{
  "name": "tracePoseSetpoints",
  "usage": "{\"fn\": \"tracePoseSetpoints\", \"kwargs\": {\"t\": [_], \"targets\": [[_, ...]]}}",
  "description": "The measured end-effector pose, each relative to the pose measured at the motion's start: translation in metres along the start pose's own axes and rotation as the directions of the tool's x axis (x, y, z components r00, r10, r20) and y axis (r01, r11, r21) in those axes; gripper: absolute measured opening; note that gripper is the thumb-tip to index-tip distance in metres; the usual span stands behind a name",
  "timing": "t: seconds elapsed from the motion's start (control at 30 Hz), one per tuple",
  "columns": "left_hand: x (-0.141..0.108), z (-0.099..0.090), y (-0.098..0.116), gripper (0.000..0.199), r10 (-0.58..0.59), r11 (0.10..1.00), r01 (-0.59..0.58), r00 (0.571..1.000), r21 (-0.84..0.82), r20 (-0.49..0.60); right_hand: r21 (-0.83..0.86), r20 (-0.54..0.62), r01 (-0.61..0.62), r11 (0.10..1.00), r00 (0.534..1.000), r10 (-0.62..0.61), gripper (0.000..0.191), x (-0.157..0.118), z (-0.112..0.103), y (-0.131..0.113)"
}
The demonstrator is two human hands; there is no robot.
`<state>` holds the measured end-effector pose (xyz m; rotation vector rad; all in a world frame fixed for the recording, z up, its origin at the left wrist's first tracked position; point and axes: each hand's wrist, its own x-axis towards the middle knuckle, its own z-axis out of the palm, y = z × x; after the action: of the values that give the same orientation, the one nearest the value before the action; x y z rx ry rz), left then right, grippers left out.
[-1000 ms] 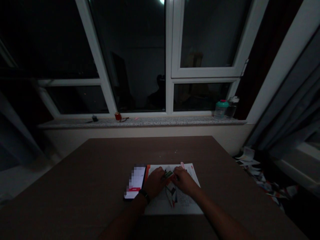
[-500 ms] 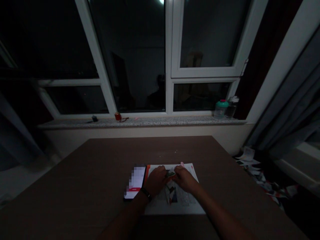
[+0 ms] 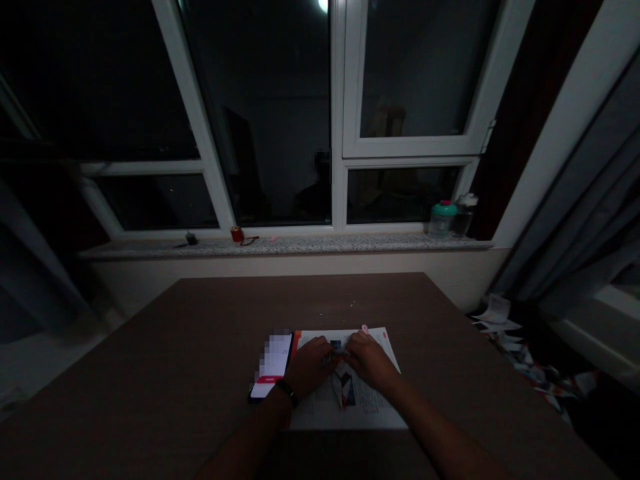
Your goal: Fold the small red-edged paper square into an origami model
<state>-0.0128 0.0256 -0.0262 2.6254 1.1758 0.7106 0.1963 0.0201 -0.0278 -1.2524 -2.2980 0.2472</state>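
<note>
My left hand (image 3: 311, 365), with a dark band at the wrist, and my right hand (image 3: 371, 361) face each other over a printed sheet or magazine (image 3: 376, 408) on the table. Between them they pinch a folded piece of printed paper (image 3: 343, 388). Its lower part comes to a point towards me, and its upper part is mostly covered by my fingers. A lit phone (image 3: 274, 363), partly blurred out, lies just left of my left hand. A small pink object (image 3: 365, 329) shows at the magazine's far edge, beyond my right hand.
The brown table (image 3: 175, 373) reaches to the wall under a window. On the stone sill (image 3: 310, 245) stand a teal-lidded bottle (image 3: 443, 219), another clear bottle (image 3: 465, 215) and a small red object (image 3: 237, 234). Loose papers (image 3: 520, 357) lie in a heap at the right.
My fingers have shifted slightly on the folded paper, and its upper part looks lower and flatter between them. The rest of the scene stays the same.
</note>
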Motion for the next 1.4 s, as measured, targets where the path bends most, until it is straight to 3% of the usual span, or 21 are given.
{"fn": "tracePoseSetpoints", "kwargs": {"t": [0.33,0.5,0.6,0.93,1.23,1.4], "targets": [[0.0,0.002,0.0,0.017,-0.043,0.999,0.043,0.999,-0.003,0.014,0.003,0.036,0.022,1.0,0.999,-0.022,0.011,0.0,0.0,-0.001],[-0.002,0.004,0.0,0.004,-0.076,0.997,0.077,0.997,-0.028,0.019,0.034,0.052,0.057,0.998,0.997,-0.059,0.016,-0.003,-0.005,0.0],[-0.003,0.005,-0.001,0.009,-0.085,0.996,0.086,0.996,-0.027,0.021,0.064,0.062,0.071,0.995,0.995,-0.075,0.018,-0.007,-0.009,0.001],[-0.003,-0.002,0.008,0.014,-0.077,0.995,0.073,0.994,0.067,0.072,0.053,0.076,0.101,0.993,0.992,-0.105,0.016,-0.012,-0.013,0.002],[-0.008,-0.012,0.007,0.02,-0.031,0.999,0.027,0.992,0.038,0.12,0.105,0.0,0.065,0.992,0.998,-0.066,0.012,-0.014,-0.011,0.004],[-0.008,-0.015,0.007,0.019,-0.031,0.999,0.027,0.992,0.035,0.125,0.091,0.033,0.073,0.993,0.997,-0.076,0.009,-0.014,-0.012,0.003]]}}
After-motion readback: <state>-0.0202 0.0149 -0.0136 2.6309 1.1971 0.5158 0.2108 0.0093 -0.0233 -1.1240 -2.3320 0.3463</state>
